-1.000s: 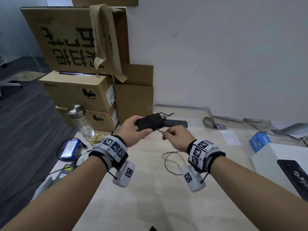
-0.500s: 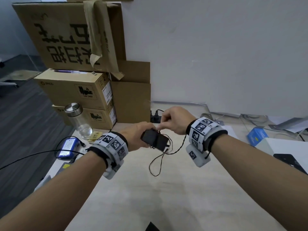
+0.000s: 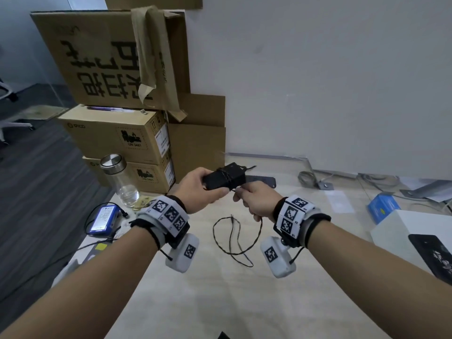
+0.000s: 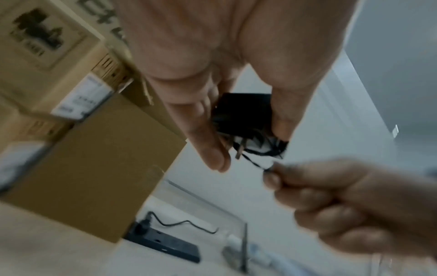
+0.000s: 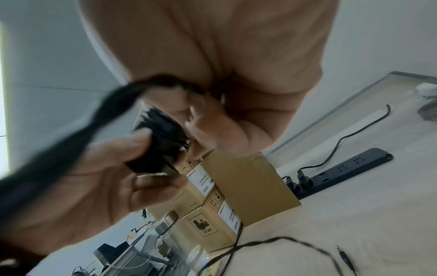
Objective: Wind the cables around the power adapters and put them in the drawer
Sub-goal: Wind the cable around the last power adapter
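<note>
My left hand (image 3: 195, 189) grips a black power adapter (image 3: 223, 179) above the desk, thumb under it and fingers over its left end. Several turns of thin black cable wrap its middle. My right hand (image 3: 252, 199) pinches that cable (image 3: 244, 241) just below the adapter's right end; the loose rest hangs in a loop onto the desk, its plug tip (image 5: 344, 258) lying free. In the left wrist view the adapter (image 4: 243, 110) sits between my thumb and fingers, metal prongs showing. The right wrist view shows the adapter (image 5: 160, 142) with the blurred cable (image 5: 94, 119) running close past the camera. No drawer is in view.
Stacked cardboard boxes (image 3: 117, 133) stand at the back left, with a glass bottle (image 3: 119, 182) in front. A black power strip (image 3: 261, 179) lies behind the hands. A blue device (image 3: 102, 218) sits at the left desk edge, a white box (image 3: 403, 231) and blue box (image 3: 381, 209) at right.
My right hand came from above and behind the adapter down to below its right end, carrying the cable round. My left hand turned the adapter back to level and raised it a little.
</note>
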